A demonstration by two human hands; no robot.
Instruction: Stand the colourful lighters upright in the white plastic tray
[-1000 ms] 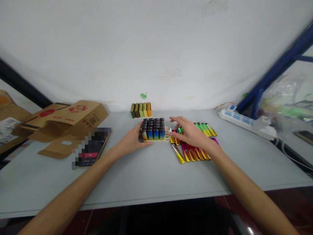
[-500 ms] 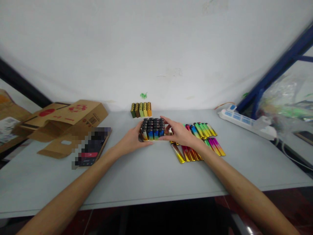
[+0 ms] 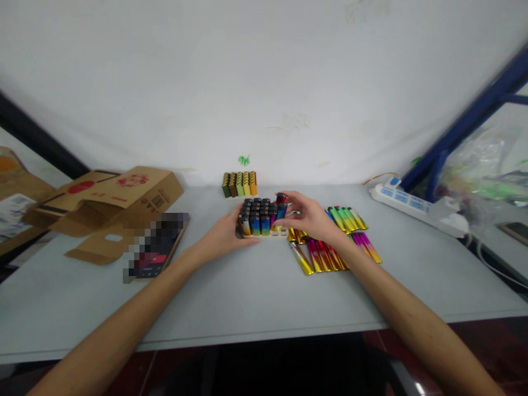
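Observation:
A tray of upright lighters (image 3: 259, 218) with black tops and blue-yellow bodies stands mid-table. My left hand (image 3: 225, 234) rests against its left side, fingers curled round the edge. My right hand (image 3: 310, 216) pinches a lighter (image 3: 281, 204) with a red and blue body at the tray's right rear corner. Loose coloured lighters (image 3: 330, 248) lie flat in rows on the table just right of the tray, partly under my right wrist.
A second small block of green and orange lighters (image 3: 239, 184) stands by the wall. An open cardboard box (image 3: 107, 201) and a dark phone-like object (image 3: 154, 247) lie at left. A white power strip (image 3: 412, 206) and plastic bags sit at right.
My right hand went from the loose lighters to the tray's right side and now holds a lighter upright at the tray. My left hand stayed on the tray.

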